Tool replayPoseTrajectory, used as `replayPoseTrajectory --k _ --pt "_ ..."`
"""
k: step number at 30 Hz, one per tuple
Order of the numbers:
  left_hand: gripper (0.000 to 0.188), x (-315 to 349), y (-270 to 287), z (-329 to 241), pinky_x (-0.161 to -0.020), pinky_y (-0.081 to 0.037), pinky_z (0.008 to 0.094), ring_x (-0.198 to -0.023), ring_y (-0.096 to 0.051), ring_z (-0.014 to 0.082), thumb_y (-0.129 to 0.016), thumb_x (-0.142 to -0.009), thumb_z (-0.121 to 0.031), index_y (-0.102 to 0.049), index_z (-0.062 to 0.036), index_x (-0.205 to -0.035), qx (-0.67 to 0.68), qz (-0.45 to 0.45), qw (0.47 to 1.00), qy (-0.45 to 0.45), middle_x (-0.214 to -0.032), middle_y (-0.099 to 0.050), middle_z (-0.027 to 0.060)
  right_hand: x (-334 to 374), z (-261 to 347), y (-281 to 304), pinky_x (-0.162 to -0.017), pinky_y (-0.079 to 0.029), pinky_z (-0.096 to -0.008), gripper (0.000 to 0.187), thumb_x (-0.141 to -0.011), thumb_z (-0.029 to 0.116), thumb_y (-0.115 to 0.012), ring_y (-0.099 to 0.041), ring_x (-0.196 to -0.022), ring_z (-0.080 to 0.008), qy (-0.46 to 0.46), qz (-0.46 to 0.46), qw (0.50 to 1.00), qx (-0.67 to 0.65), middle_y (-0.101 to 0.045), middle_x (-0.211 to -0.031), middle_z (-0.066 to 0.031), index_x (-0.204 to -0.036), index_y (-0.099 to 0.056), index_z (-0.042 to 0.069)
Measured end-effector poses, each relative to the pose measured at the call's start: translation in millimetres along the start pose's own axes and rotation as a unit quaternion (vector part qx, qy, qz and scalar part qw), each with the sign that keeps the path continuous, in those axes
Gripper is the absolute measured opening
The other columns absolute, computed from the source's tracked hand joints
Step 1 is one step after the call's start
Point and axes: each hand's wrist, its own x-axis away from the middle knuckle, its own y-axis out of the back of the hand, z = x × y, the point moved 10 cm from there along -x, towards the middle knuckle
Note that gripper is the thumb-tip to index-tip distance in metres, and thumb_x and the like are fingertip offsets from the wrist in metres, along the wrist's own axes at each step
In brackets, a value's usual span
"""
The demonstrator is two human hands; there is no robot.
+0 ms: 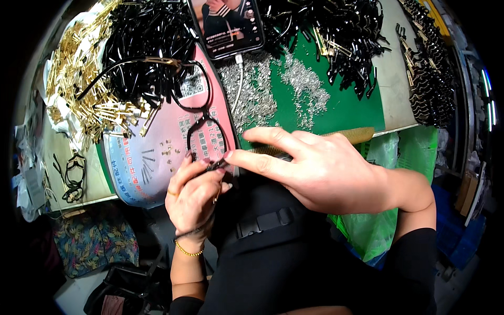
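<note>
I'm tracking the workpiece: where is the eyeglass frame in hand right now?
The black eyeglass frame is left of centre in the head view, over the pink mat, its near end in the left hand.

In the grip, the eyeglass frame looks like smooth, glossy black plastic. Beneath it, the printed sheet is smooth, perhaps coated paper or plastic. Beyond the grip, tiny silver pieces gleam like metal; left beyond it, gold parts shine, polished and metallic. Nearer the wearer, the garment is matt black cloth.
</note>
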Motion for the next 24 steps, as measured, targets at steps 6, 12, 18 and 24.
replayPoseTrajectory --k 6,12,18,24 --pt "0.027 0.2 -0.4 16.6 -0.098 -0.053 0.0481 -0.098 -0.07 0.028 -0.084 -0.069 -0.003 -0.063 -0.0068 -0.086 0.105 -0.014 0.993 0.042 -0.089 -0.07 0.0063 -11.1 -5.0 -17.1 -0.055 -0.058 -0.0382 0.065 -0.074 0.0 -0.065 -0.065 -0.079 -0.0304 0.017 0.04 0.999 0.011 -0.056 -0.139 -0.007 -0.136 -0.054 0.012" --pt "0.031 1.7 6.1 23.8 -0.094 -0.055 0.0483 -0.091 -0.071 0.0297 -0.083 -0.068 0.002 -0.062 -0.0045 -0.09 0.151 -0.049 0.986 0.045 -0.089 -0.068 0.0097 -12.5 -2.7 -18.8 -0.048 -0.053 -0.0289 0.064 -0.073 0.003 -0.067 -0.058 -0.069 -0.022 0.03 0.0 0.999 0.039 -0.061 -0.136 0.0039 -0.133 -0.061 0.023" --pt "0.036 -4.0 6.3 16.5 -0.089 -0.057 0.0472 -0.088 -0.071 0.0289 -0.082 -0.068 0.004 -0.062 -0.0047 -0.096 0.108 -0.036 0.993 0.022 -0.09 -0.068 0.0105 -13.8 -4.3 -20.8 -0.046 -0.052 -0.027 0.064 -0.072 0.002 -0.068 -0.057 -0.069 -0.0204 0.027 -0.008 0.999 0.043 -0.062 -0.133 0.0049 -0.132 -0.062 0.023" --pt "0.034 -6.6 5.0 14.8 -0.089 -0.058 0.0481 -0.087 -0.072 0.0297 -0.082 -0.069 0.002 -0.062 -0.0055 -0.095 0.09 -0.012 0.996 0.018 -0.088 -0.068 0.0088 -13.7 -6.5 -19.9 -0.046 -0.051 -0.0239 0.064 -0.072 0.002 -0.068 -0.056 -0.069 -0.0178 0.017 -0.003 0.999 0.039 -0.061 -0.134 0.0054 -0.132 -0.062 0.024"
